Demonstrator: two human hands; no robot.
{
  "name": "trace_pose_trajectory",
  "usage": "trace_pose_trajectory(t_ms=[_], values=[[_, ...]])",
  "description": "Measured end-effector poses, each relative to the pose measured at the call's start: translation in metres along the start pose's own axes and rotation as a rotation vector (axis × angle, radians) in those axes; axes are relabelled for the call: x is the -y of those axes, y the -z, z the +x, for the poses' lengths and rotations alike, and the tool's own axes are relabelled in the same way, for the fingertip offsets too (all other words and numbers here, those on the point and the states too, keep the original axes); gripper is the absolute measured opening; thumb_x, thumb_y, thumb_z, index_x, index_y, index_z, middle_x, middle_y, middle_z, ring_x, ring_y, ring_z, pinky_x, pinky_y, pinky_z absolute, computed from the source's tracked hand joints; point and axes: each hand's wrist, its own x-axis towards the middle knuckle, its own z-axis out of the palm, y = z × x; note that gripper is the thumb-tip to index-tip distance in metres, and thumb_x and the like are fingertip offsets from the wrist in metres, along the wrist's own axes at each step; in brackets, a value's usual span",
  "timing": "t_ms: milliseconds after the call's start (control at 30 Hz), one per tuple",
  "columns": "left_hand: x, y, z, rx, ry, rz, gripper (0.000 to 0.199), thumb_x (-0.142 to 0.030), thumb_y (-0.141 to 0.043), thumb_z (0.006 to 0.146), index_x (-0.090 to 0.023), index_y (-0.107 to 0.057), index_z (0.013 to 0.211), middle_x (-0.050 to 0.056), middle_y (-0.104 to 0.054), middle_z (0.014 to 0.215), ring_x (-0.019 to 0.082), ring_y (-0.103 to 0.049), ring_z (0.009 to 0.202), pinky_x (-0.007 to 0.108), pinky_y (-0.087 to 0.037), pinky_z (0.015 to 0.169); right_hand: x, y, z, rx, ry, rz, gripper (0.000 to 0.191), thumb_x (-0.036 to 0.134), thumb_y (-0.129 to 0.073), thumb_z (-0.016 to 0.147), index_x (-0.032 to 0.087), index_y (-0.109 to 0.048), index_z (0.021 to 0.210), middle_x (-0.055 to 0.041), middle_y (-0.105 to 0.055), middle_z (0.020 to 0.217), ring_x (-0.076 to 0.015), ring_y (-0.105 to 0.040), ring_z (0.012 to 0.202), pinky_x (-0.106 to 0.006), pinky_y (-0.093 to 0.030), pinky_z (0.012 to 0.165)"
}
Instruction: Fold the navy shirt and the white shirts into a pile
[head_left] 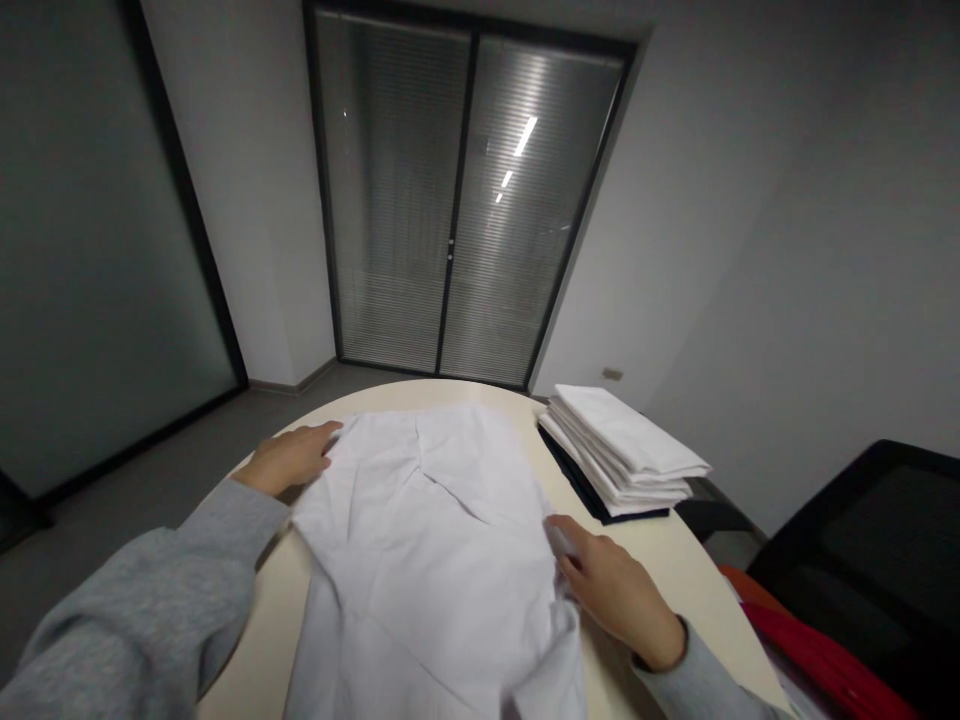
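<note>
A white cloth garment lies spread over the round cream table, wrinkled, with a small fold near its far middle; its kind I cannot make out. At its far left edge my left hand is closed, thumb and fingers on the fabric. My right hand pinches the garment's right edge, nearer to me, with a bit of white cloth between thumb and fingers. The near end of the garment runs out of view at the bottom.
A stack of folded white cloths on a dark folded cloth stands at the table's right rim. A black mesh chair with red fabric is on the right. Behind the table are glass doors with blinds.
</note>
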Motion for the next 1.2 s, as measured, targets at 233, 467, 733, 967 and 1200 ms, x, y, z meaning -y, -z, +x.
trace_pose_trajectory(t_ms=[233,467,733,967,1200], values=[[-0.029,-0.001,-0.008,-0.144,-0.196,0.025,0.067,-0.054,-0.046,0.097,-0.019,-0.051,0.154,0.017,-0.053,0.157,0.037,-0.051,0.141,0.052,-0.040,0.115,0.008,0.002,-0.001,-0.283,0.183,0.012,0.039,0.030,-0.052,0.099,0.019,-0.063,0.135,-0.0191,-0.063,0.129,-0.0347,-0.061,0.119,-0.050,-0.049,0.102],[-0.071,-0.032,-0.022,0.134,-0.268,-0.035,0.086,-0.070,-0.041,0.096,-0.019,-0.034,0.166,0.014,-0.030,0.171,0.040,-0.026,0.158,0.061,-0.023,0.124,0.030,0.011,-0.014,0.084,0.576,0.253,0.052,0.044,-0.060,0.101,0.024,-0.058,0.148,-0.0147,-0.049,0.158,-0.0314,-0.043,0.148,-0.051,-0.035,0.124],[-0.039,-0.046,-0.001,0.122,-0.204,0.000,0.076,-0.064,-0.017,0.105,-0.024,-0.020,0.169,0.005,-0.014,0.176,0.033,-0.010,0.163,0.063,-0.007,0.127,0.038,0.005,-0.019,0.223,0.515,0.194,0.066,0.049,-0.058,0.100,0.022,-0.047,0.159,-0.0122,-0.036,0.169,-0.0340,-0.025,0.159,-0.059,-0.019,0.130],[-0.089,0.002,-0.064,-0.073,-0.435,-0.113,0.071,-0.058,-0.042,0.102,-0.023,-0.039,0.163,0.008,-0.039,0.169,0.030,-0.035,0.155,0.046,-0.021,0.127,0.038,0.002,-0.017,0.218,0.460,0.112,0.068,0.048,-0.053,0.102,0.021,-0.039,0.163,-0.0089,-0.027,0.172,-0.0366,-0.020,0.160,-0.062,-0.019,0.129],[-0.123,0.010,-0.186,0.234,-0.616,-0.185,0.051,-0.065,-0.060,0.094,-0.046,-0.063,0.141,0.003,-0.075,0.128,0.031,-0.066,0.122,0.048,-0.039,0.116,0.035,0.001,-0.016,0.190,0.457,0.125,0.067,0.049,-0.052,0.102,0.023,-0.040,0.162,-0.0079,-0.029,0.172,-0.0357,-0.021,0.160,-0.062,-0.019,0.129]])
